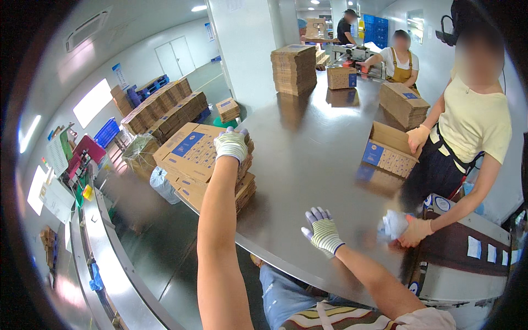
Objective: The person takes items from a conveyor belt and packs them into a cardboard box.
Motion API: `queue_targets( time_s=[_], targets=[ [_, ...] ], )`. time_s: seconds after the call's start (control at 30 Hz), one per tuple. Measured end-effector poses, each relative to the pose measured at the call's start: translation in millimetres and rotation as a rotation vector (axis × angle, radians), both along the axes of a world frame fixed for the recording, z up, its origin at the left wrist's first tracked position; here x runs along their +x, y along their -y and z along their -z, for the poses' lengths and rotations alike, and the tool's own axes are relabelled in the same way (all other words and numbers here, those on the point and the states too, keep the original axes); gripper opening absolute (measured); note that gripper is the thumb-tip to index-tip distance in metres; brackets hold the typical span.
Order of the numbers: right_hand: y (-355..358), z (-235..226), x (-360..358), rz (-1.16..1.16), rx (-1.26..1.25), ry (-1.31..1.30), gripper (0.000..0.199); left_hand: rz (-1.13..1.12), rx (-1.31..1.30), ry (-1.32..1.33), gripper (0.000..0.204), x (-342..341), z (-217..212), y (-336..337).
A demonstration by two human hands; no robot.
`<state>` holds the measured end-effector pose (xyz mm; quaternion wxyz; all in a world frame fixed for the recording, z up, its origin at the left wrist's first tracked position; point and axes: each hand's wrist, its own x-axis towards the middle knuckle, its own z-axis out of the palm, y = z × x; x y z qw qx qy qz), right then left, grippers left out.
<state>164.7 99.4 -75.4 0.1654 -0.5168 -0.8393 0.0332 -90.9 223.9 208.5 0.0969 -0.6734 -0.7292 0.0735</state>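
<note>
Gloved left hand (231, 144) lies curled over top of stack of flattened cartons (190, 154), top carton not yet lifted. Right hand (323, 231) hovers open, fingers spread, over bare steel table (308, 137), holding nothing. Beyond right hand, co-worker steadies erected carton (388, 151).

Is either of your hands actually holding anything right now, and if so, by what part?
The left hand grips the far edge of the top flattened carton on the stack. The right hand holds nothing, spread open over the steel table.

Flat carton stack (190, 159) lies left on the table (308, 165).
</note>
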Motion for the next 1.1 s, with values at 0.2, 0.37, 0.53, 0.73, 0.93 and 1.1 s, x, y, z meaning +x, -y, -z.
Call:
queue_targets(
  time_s=[0.2, 0.37, 0.53, 0.73, 0.93, 1.1],
  targets=[
    [5.8, -3.6, -7.2, 0.003, 0.013, -0.030, 0.059, 0.097, 0.188, -0.024, 0.030, -16.7, 18.7, 17.0],
    [3.9, 7.3, -3.7, -0.002, 0.027, -0.075, 0.058, 0.159, 0.405, -0.207, 0.023, -28.4, 3.1, 83.3],
    [-25.5, 16.9, 17.8, 0.072, -0.252, -0.593, 0.060, 0.541, 1.091, 0.391, 0.026, 5.4, -48.2, 203.0],
    [-80.0, -69.9, 89.7, -0.120, -0.105, -1.669, 0.054, 0.369, 0.940, 1.065, 0.021, 16.4, 13.8, 246.8],
    [-23.7, -129.9, 101.4, -0.103, -0.188, -1.500, 0.050, 0.244, 0.542, 1.662, 0.025, 31.4, 100.5, 224.1],
    [5.8, -101.2, 87.4, 0.088, -0.319, -1.544, 0.043, -0.207, 0.623, 1.742, 0.049, 43.1, 159.9, 196.8]
  ],
)
